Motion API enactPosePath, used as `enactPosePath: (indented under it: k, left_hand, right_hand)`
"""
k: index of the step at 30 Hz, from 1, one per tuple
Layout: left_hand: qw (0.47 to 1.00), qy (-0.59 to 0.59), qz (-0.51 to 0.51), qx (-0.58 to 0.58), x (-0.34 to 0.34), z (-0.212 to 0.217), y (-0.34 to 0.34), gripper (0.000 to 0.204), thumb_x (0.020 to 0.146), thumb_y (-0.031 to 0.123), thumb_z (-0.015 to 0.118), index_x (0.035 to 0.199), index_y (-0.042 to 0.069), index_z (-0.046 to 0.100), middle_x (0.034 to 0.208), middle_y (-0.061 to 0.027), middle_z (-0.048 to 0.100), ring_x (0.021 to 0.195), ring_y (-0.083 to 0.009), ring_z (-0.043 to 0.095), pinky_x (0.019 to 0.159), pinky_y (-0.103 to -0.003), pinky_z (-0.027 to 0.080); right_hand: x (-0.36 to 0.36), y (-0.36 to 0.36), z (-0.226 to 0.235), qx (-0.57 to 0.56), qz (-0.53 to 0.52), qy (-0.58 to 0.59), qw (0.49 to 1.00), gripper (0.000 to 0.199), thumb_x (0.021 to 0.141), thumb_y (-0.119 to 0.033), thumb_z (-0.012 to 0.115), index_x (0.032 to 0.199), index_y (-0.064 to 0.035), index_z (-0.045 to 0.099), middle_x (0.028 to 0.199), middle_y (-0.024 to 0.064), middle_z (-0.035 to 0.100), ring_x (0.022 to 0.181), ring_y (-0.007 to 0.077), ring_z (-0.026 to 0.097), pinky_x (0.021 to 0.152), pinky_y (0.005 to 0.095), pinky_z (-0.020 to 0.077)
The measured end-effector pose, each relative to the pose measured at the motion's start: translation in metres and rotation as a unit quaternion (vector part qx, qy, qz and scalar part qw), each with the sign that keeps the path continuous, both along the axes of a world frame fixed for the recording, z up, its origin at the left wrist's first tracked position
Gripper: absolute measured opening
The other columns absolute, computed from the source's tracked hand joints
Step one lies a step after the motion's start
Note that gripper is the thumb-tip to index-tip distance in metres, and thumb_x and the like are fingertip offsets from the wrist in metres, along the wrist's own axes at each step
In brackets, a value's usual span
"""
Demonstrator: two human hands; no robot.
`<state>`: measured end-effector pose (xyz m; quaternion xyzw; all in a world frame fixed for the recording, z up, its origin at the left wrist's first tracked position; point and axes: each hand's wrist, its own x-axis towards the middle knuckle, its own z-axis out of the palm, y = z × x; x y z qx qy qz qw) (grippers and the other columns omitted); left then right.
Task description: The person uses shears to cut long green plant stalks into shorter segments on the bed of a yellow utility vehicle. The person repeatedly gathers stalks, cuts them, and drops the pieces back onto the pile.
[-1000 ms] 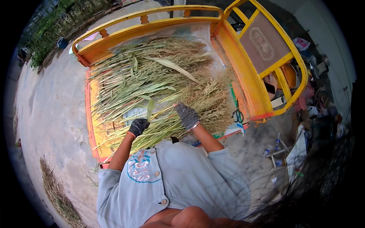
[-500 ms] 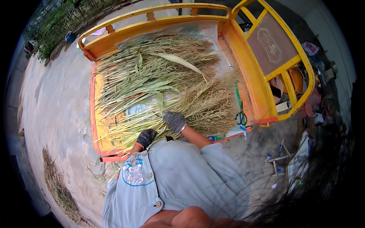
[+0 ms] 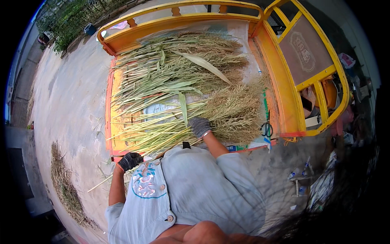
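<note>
Cut grain stalks with brushy seed heads, like broomcorn (image 3: 178, 77), lie in layers across the yellow cart bed, seed heads to the right. My right hand (image 3: 200, 127), in a dark knit glove, grips a near bundle of pale stalks (image 3: 162, 128) just below its seed heads (image 3: 235, 118); its fingertips are partly hidden. My left hand (image 3: 131, 161), gloved too, is closed at the bed's near left corner. From it a thin pale stalk (image 3: 97, 185) points down-left past the bed's edge. A broad dry leaf (image 3: 203, 67) lies on top of the pile.
Black-handled scissors (image 3: 267, 129) lie by the bed's right edge. A yellow railing (image 3: 195, 14) runs along the far side, and a framed panel (image 3: 304, 46) rises at right. Plant scraps (image 3: 67, 191) lie on the concrete at left. A small stool (image 3: 301, 179) stands lower right.
My left hand has moved left and down from the bundle to the bed's corner, a stalk now sticking out from it. My right hand stays on the bundle; the whole view has shifted slightly.
</note>
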<state>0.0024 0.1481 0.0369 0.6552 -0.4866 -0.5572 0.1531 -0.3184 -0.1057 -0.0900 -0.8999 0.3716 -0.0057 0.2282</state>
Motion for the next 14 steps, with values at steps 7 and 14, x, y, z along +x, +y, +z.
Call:
enactPosePath:
  k: [7,14]
  left_hand:
    - [0.964,-0.057,0.163,0.201,0.14,0.05,0.173,0.017,0.074,0.01,0.062,0.089,0.004,0.065,0.066,-0.0025,0.061,0.052,-0.0109,0.055,0.04,-0.026,0.042]
    - [0.647,-0.562,0.314,0.409,0.124,0.058,0.114,0.06,0.069,0.035,0.068,0.122,0.016,0.048,0.132,-0.0164,0.039,0.112,-0.0301,0.05,0.09,-0.037,0.044]
  right_hand:
    - [0.014,-0.005,-0.008,0.04,0.018,0.091,0.995,0.021,0.073,-0.019,0.054,0.09,-0.0141,0.065,0.095,0.0112,0.061,0.089,0.0282,0.06,0.074,0.0419,0.0472]
    - [0.018,-0.003,-0.029,0.051,0.01,0.137,0.989,0.028,0.075,-0.03,0.058,0.095,-0.0117,0.063,0.104,0.0151,0.058,0.094,0.0303,0.058,0.079,0.0451,0.0461]
